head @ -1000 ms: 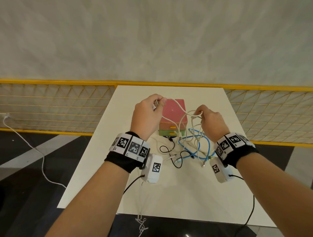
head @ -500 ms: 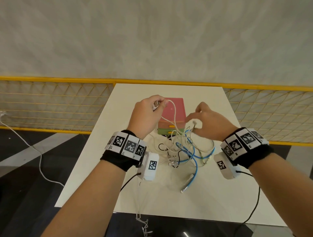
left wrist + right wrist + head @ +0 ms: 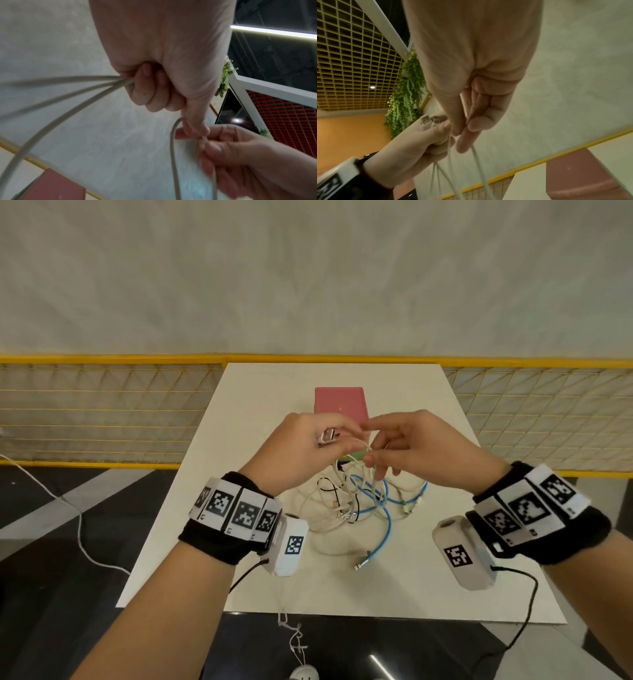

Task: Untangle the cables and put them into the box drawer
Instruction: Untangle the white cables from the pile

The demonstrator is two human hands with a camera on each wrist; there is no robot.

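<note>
A tangle of white, blue and black cables lies on the white table in front of a pink-topped drawer box. My left hand is raised above the pile and grips a white cable with its plugs sticking out of the fist. My right hand meets it just to the right and pinches a loop of the same white cable between thumb and fingers. A blue cable end lies loose toward the near side. The box's drawers are mostly hidden behind my hands.
A yellow mesh fence runs behind the table on both sides. A white cord trails on the dark floor at the left. Black camera leads hang from my wrists over the near table edge.
My right hand has moved left and up until its fingers meet my left hand. Both hands have come nearer, away from the box. The blue cable end now lies on the table.
</note>
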